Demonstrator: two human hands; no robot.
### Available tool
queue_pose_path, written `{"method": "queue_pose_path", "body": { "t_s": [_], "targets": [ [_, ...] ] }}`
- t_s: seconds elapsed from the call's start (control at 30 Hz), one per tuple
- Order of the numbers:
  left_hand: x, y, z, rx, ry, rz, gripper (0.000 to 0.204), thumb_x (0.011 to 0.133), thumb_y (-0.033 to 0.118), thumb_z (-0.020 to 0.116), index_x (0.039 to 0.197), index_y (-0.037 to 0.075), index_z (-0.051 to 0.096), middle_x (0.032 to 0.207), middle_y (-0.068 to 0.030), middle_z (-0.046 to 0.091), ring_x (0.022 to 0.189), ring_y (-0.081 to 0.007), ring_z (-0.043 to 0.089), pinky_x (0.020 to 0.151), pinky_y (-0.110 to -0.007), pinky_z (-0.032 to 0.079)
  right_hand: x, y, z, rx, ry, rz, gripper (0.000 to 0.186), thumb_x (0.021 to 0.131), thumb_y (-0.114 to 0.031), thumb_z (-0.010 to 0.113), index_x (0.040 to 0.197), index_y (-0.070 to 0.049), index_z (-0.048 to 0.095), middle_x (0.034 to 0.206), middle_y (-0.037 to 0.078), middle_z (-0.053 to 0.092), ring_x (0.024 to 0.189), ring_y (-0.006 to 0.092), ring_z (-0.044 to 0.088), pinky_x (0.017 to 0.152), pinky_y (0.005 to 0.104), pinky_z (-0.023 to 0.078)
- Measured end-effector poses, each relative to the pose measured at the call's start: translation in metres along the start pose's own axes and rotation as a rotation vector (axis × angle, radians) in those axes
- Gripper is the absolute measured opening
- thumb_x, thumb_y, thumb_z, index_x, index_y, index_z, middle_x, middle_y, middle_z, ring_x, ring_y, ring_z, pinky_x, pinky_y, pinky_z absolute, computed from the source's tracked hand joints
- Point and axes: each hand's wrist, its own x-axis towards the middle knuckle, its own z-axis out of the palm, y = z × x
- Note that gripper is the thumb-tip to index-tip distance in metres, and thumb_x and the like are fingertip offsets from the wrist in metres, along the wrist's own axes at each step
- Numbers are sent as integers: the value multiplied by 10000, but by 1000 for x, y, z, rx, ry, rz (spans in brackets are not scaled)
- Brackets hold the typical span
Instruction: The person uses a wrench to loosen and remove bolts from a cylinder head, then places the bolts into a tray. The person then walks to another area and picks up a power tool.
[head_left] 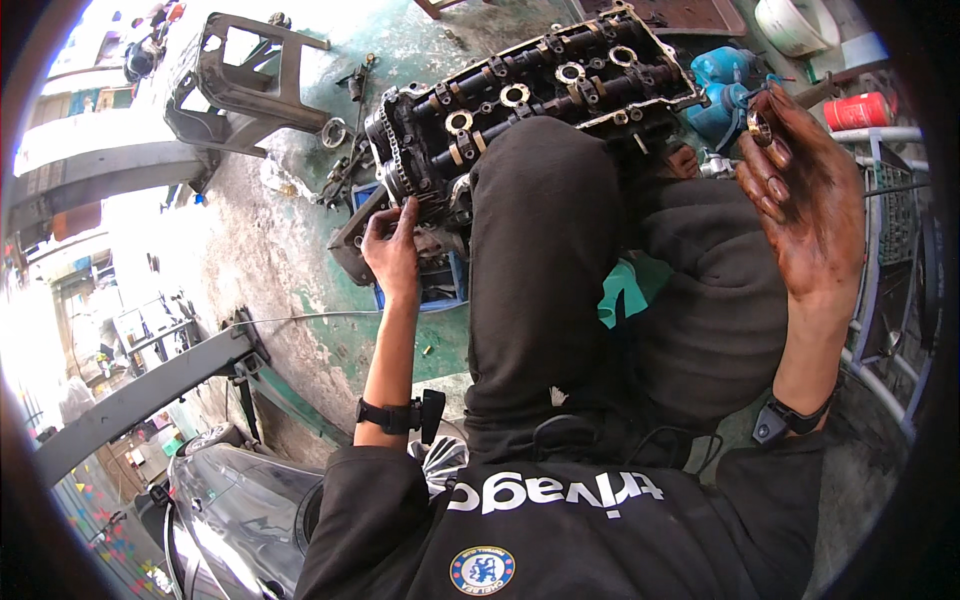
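A greasy engine cylinder head (540, 80) lies beyond my knee, its camshafts exposed and a timing chain (392, 150) at its left end. My left hand (392, 250) is beside that chain end, thumb and fingers pinched together; anything between the fingertips is too small to make out. Raised at the right, my oil-blackened right hand (815, 205) has curled fingers around a small round metal part (760, 127). The palm partly faces me. A blue crate (455, 285) sits under the cylinder head's left end, partly hidden by my leg.
A dirty plastic stool (265, 85) stands at the far left, with loose metal parts (335, 132) nearby. Past my right knee are a blue machine (720, 95), a white bucket (797, 25) and a red cylinder (862, 111). A metal rack (885, 200) borders the right side.
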Motion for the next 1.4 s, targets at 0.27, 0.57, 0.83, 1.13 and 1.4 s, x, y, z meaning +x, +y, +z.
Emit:
{"method": "queue_pose_path", "body": {
  "t_s": [0.27, 0.57, 0.83, 1.13, 1.4],
  "targets": [
    [1, -8, 1, -233, 7, 1, 399, 903, 359, 644, 910, -39, 648, 781, -20, 608, 724, -79, 504, 669, -225, 413, 3, -6, -15, -63, -94, 18, 304, 929, -177, 543, 1126, 53, 578, 659, -31, 392, 553, 58, 387, 473, 178, 300],
    [-12, 50, -18, 118, 151, 335, 211, 911, 202, 640, 1003, 13, 655, 862, -69, 628, 763, -141, 573, 688, -282, 446, -6, -6, 0, -362, 249, -396, 238, 926, -163, 574, 1033, 39, 642, 862, 66, 639, 720, 89, 566, 538, 207, 396],
    [-91, 178, -13, -211, -695, 353, 404, 808, 31, 694, 1190, -45, 586, 1004, -97, 630, 881, -136, 575, 825, -271, 453, -31, 9, 27, -443, -499, 55, 352, 980, -272, 514, 1131, 25, 629, 953, 113, 685, 782, 118, 638, 614, 217, 462],
    [-94, 231, 10, -335, -773, 101, 214, 905, 180, 628, 907, -30, 669, 759, -67, 668, 673, -86, 585, 618, -217, 444, -35, -19, 27, -881, -619, 223, 345, 979, -311, 513, 974, -12, 686, 707, 62, 657, 636, 102, 625, 572, 240, 474],
    [-77, 264, 15, -164, -726, 197, 210, 890, 180, 623, 920, -14, 697, 759, -47, 676, 670, -67, 550, 602, -212, 406, -11, -43, 22, -1408, -520, -845, 456, 857, -279, 668, 1215, -17, 562, 1012, 140, 673, 883, 273, 664, 791, 371, 524]
  ]
}}
